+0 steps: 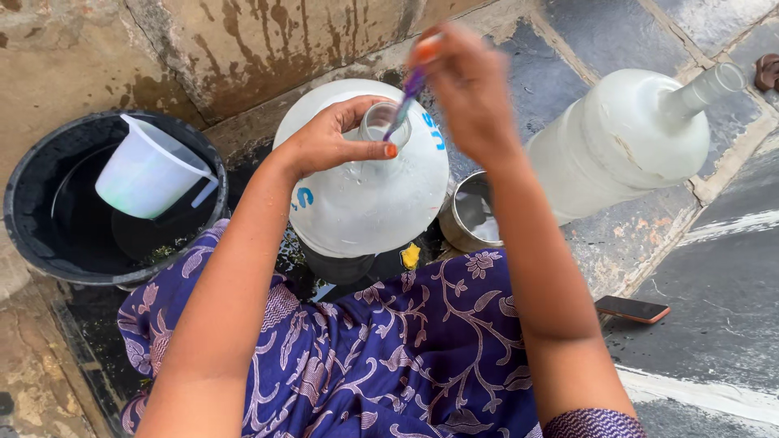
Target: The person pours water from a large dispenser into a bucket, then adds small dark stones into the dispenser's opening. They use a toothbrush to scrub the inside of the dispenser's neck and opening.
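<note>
A: Nearest to my camera is the purple flowered cloth [389, 357] over the lap, and both arms reach out above it. The left hand [333, 142] is curled around the neck [380, 123] of the big upright water jug [361, 170], fingers closed on it. The right hand [466, 85] pinches a thin purple brush [408, 93], its lower end going into the mouth of the jug.

B: So which step is it?

A: I judge it is scrubbing inside the neck. The next move needs the left hand to keep the jug steady while the brush works.

B: What can you not see?

A: The brush end inside the neck is hidden, and the top of the handle is blurred. A second jug [625, 142] lies on its side to the right. The black bucket [32, 203] holds a white measuring cup [146, 170]; how much water, I cannot tell.
</note>
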